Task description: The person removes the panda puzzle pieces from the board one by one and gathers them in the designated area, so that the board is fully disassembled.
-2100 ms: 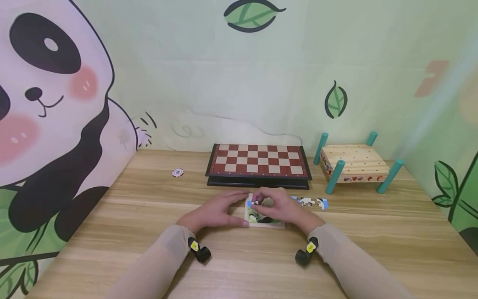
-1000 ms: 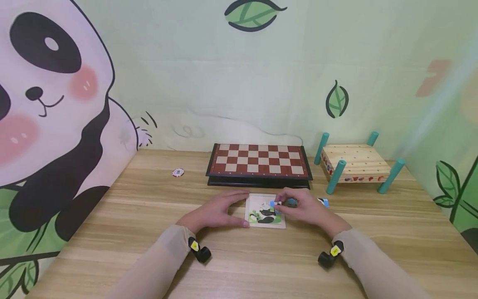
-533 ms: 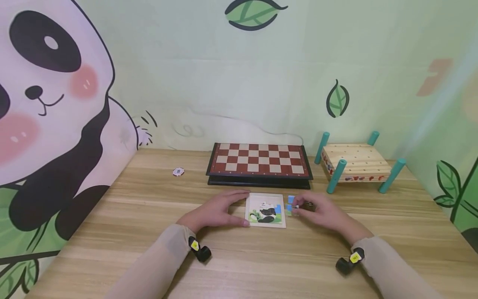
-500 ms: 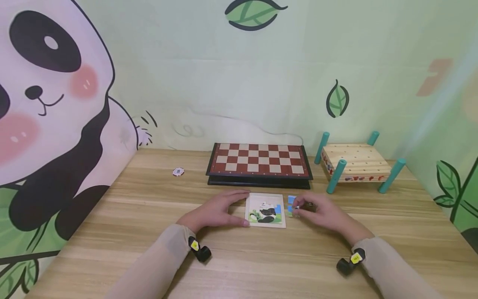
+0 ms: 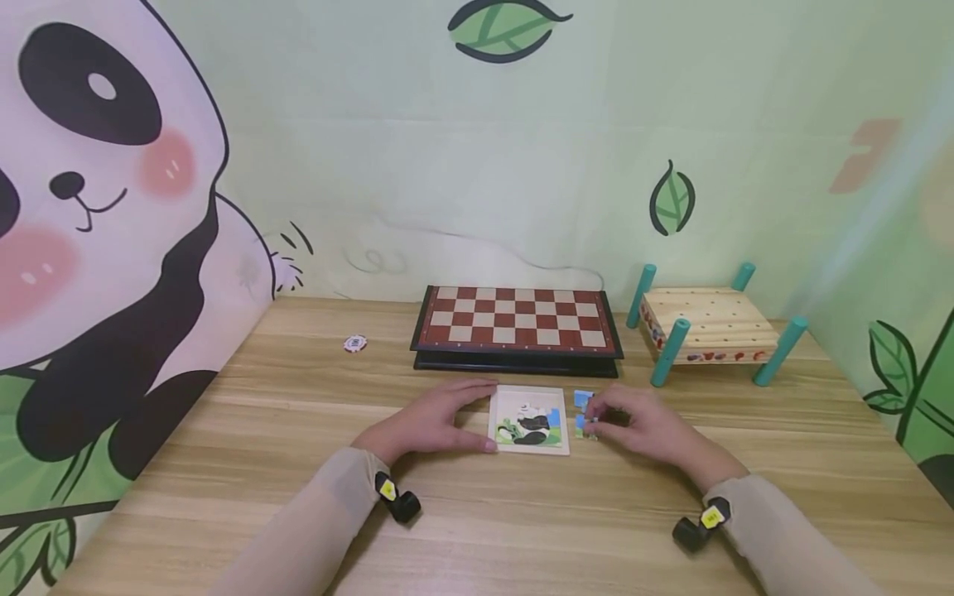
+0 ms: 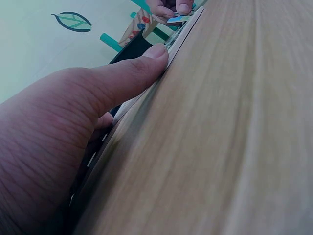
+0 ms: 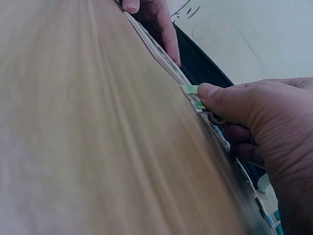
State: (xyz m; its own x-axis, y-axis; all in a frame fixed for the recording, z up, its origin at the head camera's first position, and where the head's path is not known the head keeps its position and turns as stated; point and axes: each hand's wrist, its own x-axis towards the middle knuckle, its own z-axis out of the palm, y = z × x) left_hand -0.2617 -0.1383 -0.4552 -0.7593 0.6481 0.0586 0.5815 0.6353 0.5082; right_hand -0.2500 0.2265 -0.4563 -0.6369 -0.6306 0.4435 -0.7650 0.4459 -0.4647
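Pinching a blue-and-green puzzle piece (image 5: 580, 427), the right hand (image 5: 639, 422) sits just right of the puzzle tray (image 5: 531, 394), at lower centre of the head view; the left hand (image 5: 426, 420), fingers extended, touches the tray's left side.
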